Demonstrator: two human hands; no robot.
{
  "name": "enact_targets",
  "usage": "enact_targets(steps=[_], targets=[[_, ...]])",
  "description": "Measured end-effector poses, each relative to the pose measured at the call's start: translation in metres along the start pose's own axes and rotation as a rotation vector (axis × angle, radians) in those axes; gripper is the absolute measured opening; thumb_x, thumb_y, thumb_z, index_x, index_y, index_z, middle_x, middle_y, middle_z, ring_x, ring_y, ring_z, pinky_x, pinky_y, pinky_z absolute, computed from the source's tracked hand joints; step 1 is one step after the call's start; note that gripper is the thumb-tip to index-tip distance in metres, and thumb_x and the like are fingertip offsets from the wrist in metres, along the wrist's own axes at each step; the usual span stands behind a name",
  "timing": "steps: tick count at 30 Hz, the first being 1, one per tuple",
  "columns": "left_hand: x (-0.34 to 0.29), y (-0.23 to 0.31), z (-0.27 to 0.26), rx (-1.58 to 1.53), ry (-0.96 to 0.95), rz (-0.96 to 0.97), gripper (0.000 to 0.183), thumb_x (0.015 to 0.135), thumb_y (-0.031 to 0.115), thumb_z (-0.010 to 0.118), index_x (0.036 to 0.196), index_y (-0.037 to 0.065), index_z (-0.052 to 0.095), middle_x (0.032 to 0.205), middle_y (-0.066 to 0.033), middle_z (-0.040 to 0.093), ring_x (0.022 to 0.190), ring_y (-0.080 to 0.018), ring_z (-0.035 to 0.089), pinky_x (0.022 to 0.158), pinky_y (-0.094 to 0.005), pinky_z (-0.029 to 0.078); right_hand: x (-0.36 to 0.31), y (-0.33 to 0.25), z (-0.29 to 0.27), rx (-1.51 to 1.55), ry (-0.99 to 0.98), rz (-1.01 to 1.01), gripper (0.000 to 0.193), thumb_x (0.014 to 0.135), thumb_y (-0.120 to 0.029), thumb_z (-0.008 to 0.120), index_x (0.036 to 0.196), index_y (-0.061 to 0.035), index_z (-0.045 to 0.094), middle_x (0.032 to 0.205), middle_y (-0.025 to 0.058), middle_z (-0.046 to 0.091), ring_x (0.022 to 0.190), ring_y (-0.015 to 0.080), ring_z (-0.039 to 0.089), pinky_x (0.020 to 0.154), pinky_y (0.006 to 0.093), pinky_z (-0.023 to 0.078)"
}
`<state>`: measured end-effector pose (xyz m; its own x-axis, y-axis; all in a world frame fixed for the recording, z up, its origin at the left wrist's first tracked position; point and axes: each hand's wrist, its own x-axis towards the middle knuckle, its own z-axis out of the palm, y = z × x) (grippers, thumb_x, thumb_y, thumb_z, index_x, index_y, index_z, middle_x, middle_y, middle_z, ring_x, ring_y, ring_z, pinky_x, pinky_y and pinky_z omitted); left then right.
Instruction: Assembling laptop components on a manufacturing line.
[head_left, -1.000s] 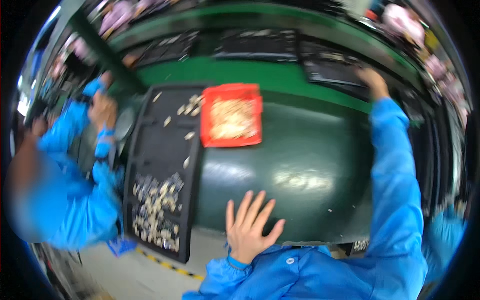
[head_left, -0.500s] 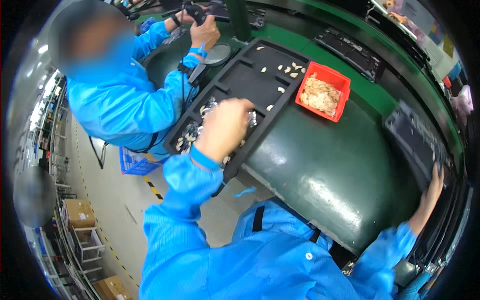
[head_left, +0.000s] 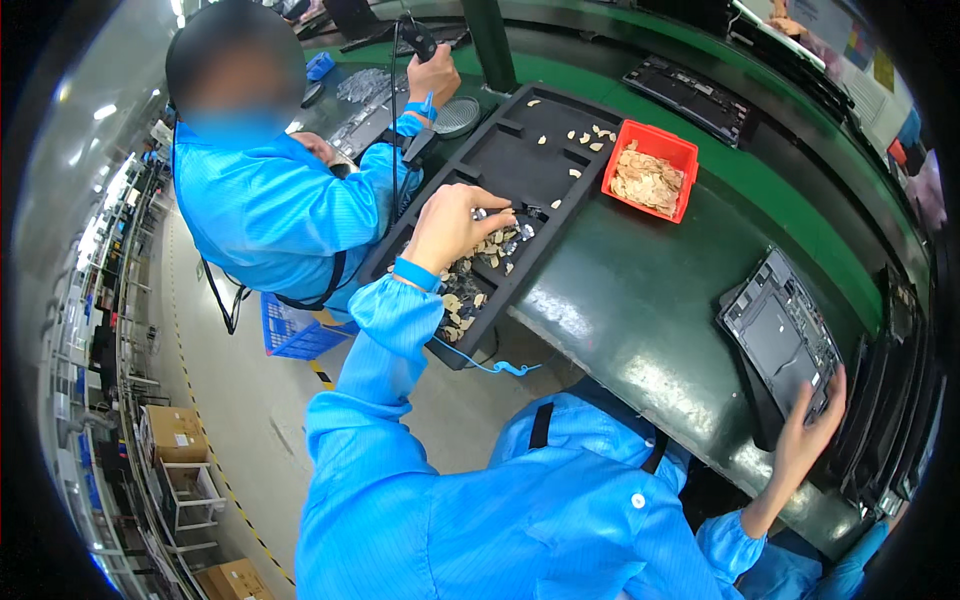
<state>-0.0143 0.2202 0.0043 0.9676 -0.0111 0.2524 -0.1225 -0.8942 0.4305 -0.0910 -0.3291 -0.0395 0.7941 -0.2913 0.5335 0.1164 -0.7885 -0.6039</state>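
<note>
My left hand (head_left: 447, 232) reaches over a black compartmented tray (head_left: 540, 245), thumb and fingers pinched near a divider. What sits between the fingertips is too small to make out. Below the hand, small cream-coloured curved pieces (head_left: 458, 308) and shiny dark bits fill the near compartments. At the right, my right hand (head_left: 812, 430) has its thumb and fingers around the near corner of an open laptop base (head_left: 778, 325), its inner parts facing up. The base lies tilted over the green table, with a dark shape under its left edge.
A red bin (head_left: 693, 165) of thin tan pieces stands beside the tray. Another laptop base (head_left: 685, 100) lies at the back. Dark panels (head_left: 880, 410) stand upright at the right. A co-worker in blue (head_left: 270, 200) works at the left, holding a black tool (head_left: 418, 38).
The laptop base has swung from steeply upright at the right to lying tilted, inner side up. My left hand's fingers have come together at the tray's middle. The co-worker's hand has shifted.
</note>
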Motion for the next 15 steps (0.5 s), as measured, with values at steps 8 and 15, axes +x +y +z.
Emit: enact_targets(steps=[8, 15], targets=[[0.006, -0.013, 0.017, -0.109, -0.030, 0.024, 0.029, 0.083, 0.022, 0.085, 0.107, 0.006, 0.082, 0.096, -0.0180, 0.077, 0.094, -0.0362, 0.074, 0.089, -0.0406, 0.056, 0.016, -0.183, 0.126, 0.410, -0.375, -0.512, 0.024, 0.091, -0.011, 0.074, 0.113, -0.0046, 0.073, 0.116, 0.0160, 0.070, 0.114, 0.0361, 0.064, 0.101, 0.0455, 0.050], [0.006, -0.007, 0.014, -0.086, 0.087, 0.054, 0.022, 0.079, 0.020, 0.087, 0.095, 0.004, 0.083, 0.090, -0.0181, 0.077, 0.085, -0.0353, 0.075, 0.080, -0.0382, 0.059, 0.015, -0.264, 0.264, 0.379, -0.513, -0.807, 0.028, 0.089, -0.025, 0.077, 0.113, -0.0096, 0.078, 0.123, 0.0109, 0.069, 0.118, 0.0313, 0.060, 0.095, 0.0444, 0.046]])
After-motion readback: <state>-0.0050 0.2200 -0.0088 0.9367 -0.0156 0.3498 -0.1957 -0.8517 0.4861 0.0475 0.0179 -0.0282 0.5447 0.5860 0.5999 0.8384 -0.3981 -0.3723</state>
